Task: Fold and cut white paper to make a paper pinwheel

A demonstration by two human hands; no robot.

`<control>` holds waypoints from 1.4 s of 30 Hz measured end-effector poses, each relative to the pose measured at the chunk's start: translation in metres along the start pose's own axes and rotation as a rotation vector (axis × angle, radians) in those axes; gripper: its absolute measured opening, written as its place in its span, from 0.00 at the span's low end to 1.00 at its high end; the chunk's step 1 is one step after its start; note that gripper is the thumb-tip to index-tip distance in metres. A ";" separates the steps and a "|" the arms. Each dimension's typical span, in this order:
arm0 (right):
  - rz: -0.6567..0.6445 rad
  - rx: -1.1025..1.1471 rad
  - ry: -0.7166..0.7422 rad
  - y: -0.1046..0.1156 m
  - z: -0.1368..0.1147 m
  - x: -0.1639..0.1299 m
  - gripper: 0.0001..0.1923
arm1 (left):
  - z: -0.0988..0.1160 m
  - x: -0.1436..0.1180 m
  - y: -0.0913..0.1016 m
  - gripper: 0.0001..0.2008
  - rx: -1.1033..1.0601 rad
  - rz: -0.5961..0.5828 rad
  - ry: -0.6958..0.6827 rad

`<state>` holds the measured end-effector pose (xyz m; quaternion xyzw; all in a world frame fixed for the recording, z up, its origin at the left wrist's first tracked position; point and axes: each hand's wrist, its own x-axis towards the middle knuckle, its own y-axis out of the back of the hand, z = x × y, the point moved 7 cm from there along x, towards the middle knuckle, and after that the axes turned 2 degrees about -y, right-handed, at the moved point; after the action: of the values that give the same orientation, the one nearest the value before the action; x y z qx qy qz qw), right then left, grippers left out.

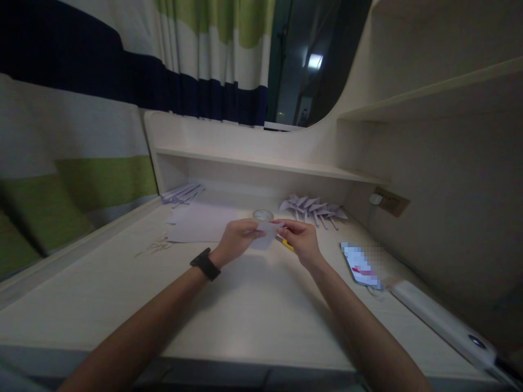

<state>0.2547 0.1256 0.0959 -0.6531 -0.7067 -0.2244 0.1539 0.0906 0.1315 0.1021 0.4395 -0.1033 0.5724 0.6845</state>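
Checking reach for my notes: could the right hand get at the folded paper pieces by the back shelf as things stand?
Probably yes: the folded paper pieces lie just beyond the right hand on open desk, nothing between, though its fingers pinch a small paper.

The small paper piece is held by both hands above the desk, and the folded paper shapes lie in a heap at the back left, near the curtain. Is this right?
Not quite. In the head view the folded paper shapes lie at the back right, near the wall socket. The rest stands: left hand and right hand hold the small paper piece above the desk.
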 end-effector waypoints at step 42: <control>0.147 0.098 -0.152 0.005 0.018 -0.002 0.16 | -0.001 -0.013 -0.028 0.12 -0.389 -0.166 0.332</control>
<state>0.2616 0.1339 0.0799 -0.7100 -0.6766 -0.1273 0.1477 0.1101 0.1240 0.0799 0.2067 -0.0613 0.5480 0.8082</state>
